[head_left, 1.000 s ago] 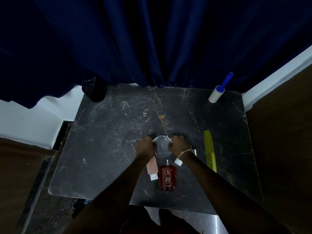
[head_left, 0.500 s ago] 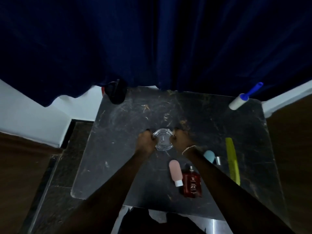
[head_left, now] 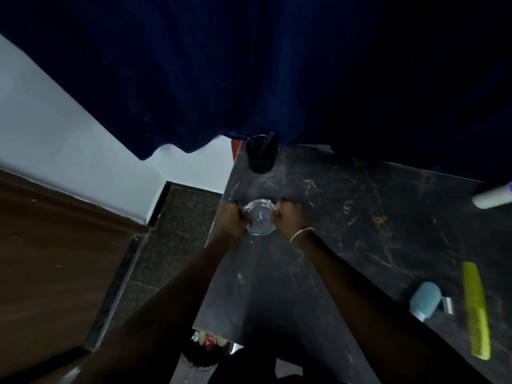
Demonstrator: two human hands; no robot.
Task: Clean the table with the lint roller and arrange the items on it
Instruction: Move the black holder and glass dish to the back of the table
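Observation:
A clear glass dish (head_left: 260, 217) sits near the left edge of the dark marble table (head_left: 360, 217). My left hand (head_left: 231, 218) grips its left rim and my right hand (head_left: 289, 217), with a chain bracelet at the wrist, grips its right rim. The white lint roller (head_left: 491, 197) lies at the far right edge, partly cut off. A yellow comb (head_left: 477, 310) lies at the right. A light blue bottle (head_left: 425, 300) with a small silver piece (head_left: 447, 304) beside it lies just left of the comb.
A black cup (head_left: 260, 154) with a dark stick in it stands at the table's back left corner. Dark blue curtains (head_left: 249, 65) hang behind the table. A white wall and brown floor lie to the left, beyond the table edge.
Both hands have carried the glass dish to the left and farther back on the table. The view has swung left, so the pink bottle and red perfume bottle are out of sight.

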